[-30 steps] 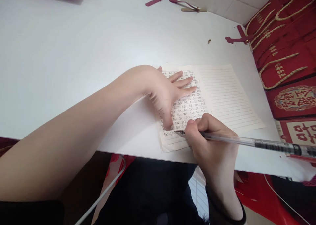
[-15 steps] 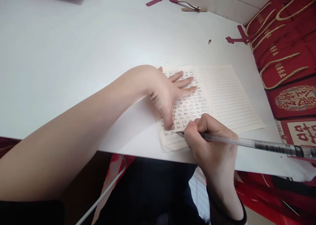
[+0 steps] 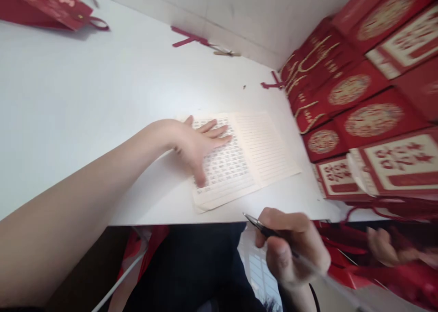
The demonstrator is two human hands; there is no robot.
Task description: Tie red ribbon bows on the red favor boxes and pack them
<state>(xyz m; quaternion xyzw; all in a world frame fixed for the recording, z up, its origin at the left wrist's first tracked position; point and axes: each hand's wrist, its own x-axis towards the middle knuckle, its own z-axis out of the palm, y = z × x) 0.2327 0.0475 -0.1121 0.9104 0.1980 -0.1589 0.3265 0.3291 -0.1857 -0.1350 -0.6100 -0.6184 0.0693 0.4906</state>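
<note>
My left hand (image 3: 198, 145) lies with its fingers spread across the left page of an open lined notebook (image 3: 270, 148). Rows of small handwritten figures cover most of that page, while the right page has only ruled lines. Off the front edge of the table, my right hand (image 3: 294, 243) is closed around a pen (image 3: 260, 225) with a clear barrel and dark grip. The pen's tip points up and left, apart from the paper. Motion smears the right hand and the pen's rear end.
Red gift boxes and bags (image 3: 352, 102) with gold cords are stacked at right. A red bag (image 3: 44, 6) is at the far left. Dark red ribbons (image 3: 190, 37) lie by the wall. Another person's hand (image 3: 381, 246) shows at lower right. A white cable (image 3: 119, 278) hangs below the table.
My right hand has lifted the pen off the page and drawn it back past the table edge. The view has turned rightward, revealing more boxes and another person's hand. My left hand stays on the notebook.
</note>
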